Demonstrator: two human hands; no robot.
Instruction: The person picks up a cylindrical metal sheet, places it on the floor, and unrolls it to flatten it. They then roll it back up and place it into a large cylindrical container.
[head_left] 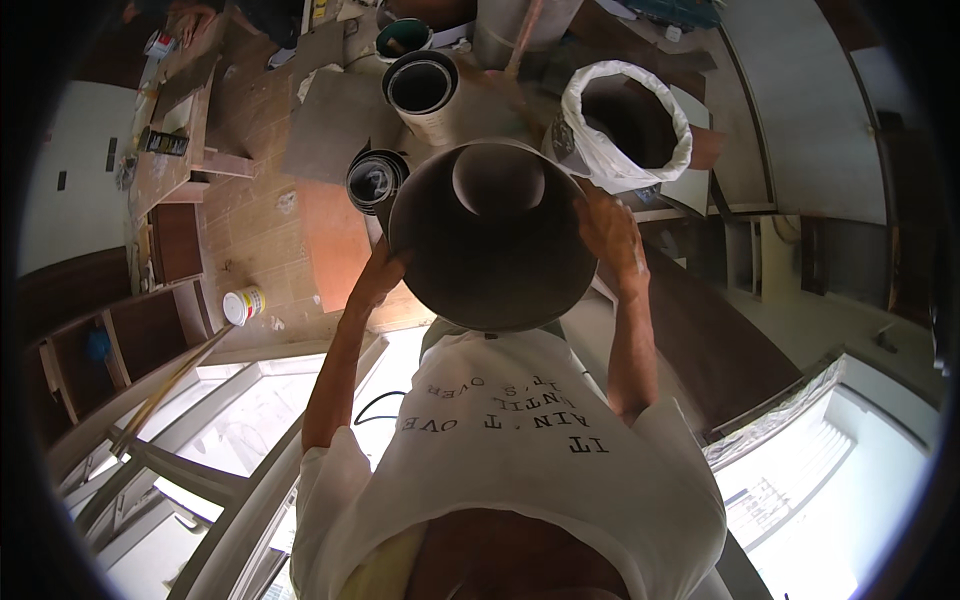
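Note:
A wide, dark grey-brown sheet curled into a tube (pixel 490 285) stands before my torso, its round mouth facing up at me. A pale oval shows at the far end of its inside. My left hand (pixel 378 276) is closed on the tube's left edge, the fingertips partly hidden. On the opposite edge, my right hand (pixel 612 240) grips the rim with bent fingers. Close beyond my left hand stands a small dark roll (pixel 372 182). Past the tube is a larger pale-sided roll (pixel 432 124). A bin lined with a white plastic bag (pixel 628 178) sits beyond my right hand.
Flat on the wooden floor lie a grey sheet (pixel 330 125) and a reddish-brown board (pixel 334 235). A white tub (pixel 243 305) and a wooden bench (pixel 190 160) stand left. Another person's hand (pixel 190 25) shows far left. A dark panel (pixel 720 330) leans right.

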